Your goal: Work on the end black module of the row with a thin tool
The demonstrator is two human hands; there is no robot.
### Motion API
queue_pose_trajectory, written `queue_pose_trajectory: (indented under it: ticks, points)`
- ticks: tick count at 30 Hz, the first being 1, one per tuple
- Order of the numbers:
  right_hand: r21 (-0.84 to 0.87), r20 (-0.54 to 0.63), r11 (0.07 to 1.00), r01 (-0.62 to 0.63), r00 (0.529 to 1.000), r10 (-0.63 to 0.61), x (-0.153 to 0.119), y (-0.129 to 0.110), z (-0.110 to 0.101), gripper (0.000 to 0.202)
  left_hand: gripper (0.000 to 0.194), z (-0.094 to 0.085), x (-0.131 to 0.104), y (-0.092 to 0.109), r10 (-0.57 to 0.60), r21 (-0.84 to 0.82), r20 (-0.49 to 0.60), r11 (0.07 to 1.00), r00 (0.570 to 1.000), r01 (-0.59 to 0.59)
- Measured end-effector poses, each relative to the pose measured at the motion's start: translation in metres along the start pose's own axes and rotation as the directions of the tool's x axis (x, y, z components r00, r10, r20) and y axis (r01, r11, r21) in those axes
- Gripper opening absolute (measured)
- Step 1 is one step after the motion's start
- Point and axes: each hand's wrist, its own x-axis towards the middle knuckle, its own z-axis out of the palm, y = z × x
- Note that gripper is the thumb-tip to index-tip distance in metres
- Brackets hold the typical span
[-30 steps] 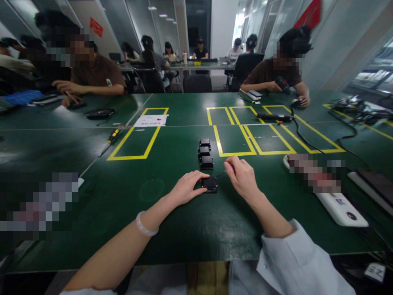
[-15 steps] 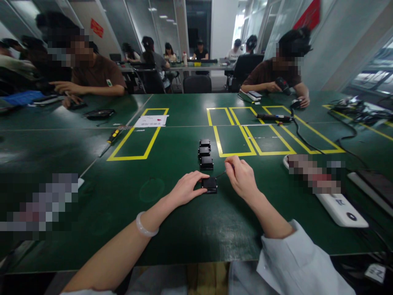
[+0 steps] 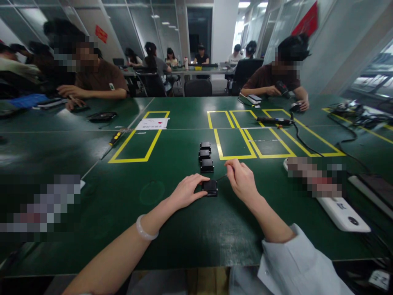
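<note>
My left hand (image 3: 189,189) holds a small black block (image 3: 210,187) flat on the table, thumb at its near side and fingertips at its far left edge. Shiny points like screw ends show at the block's sides. My right hand (image 3: 242,175) is closed just right of the block, pinching a thin-shafted tool (image 3: 221,177). The tool's shaft points left to the block's far right corner, and its handle end is hidden in my fingers. Beyond the block stand three similar black blocks (image 3: 206,165) in a row running away from me.
Yellow tape outlines (image 3: 236,157) mark the green table (image 3: 184,237). A yellow-black screwdriver (image 3: 114,139) and a paper sheet (image 3: 152,123) lie left. At right are a white power strip (image 3: 342,213), a corded black tool (image 3: 274,121) and tangled cables (image 3: 356,110). Two people work across the table.
The whole view has shifted slightly, so the table sits a little lower in the picture. Both hands keep their hold on the block and the thin tool, with hardly any movement.
</note>
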Motion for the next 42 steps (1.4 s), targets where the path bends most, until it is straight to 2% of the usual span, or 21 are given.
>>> queue_pose_trajectory:
  ticks: [42]
  points:
    - [-0.022, 0.012, 1.000, -0.005, 1.000, 0.005, -0.0008, -0.0002, 0.0005, 0.018, 0.038, -0.0048, -0.0003, 0.0049, -0.006, -0.002, 0.008, 1.000, 1.000, 0.006]
